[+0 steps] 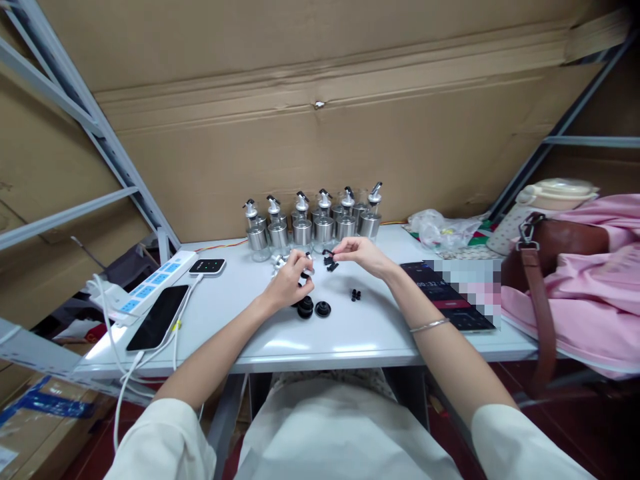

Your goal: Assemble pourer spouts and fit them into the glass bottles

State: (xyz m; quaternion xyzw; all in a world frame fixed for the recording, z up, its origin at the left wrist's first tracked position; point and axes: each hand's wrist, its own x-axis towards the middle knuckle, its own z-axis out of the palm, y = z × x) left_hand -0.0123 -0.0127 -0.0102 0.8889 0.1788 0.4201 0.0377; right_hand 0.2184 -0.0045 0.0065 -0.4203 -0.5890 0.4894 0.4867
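Observation:
My left hand (286,285) is closed around a small silver pourer part (309,265), its fingers hiding much of it. Between thumb and forefinger, my right hand (364,255) pinches a small black lever (328,253) just right of that part. More black levers (333,267) lie on the table beneath the right fingertips. Silver pourer parts (278,262) are piled beyond the left hand, partly covered by it. Black round stoppers (305,307) sit below the left hand, with a black disc-shaped one (323,309) beside them. Several tiny black pieces (356,295) are grouped farther right.
Glass-and-steel bottles (303,233) with pourers stand along the back of the white table (225,333). At left are a power strip (153,283), a phone (159,318) and a small device (207,267). A phone with a timer (445,293) and a pink bag (590,293) occupy the right.

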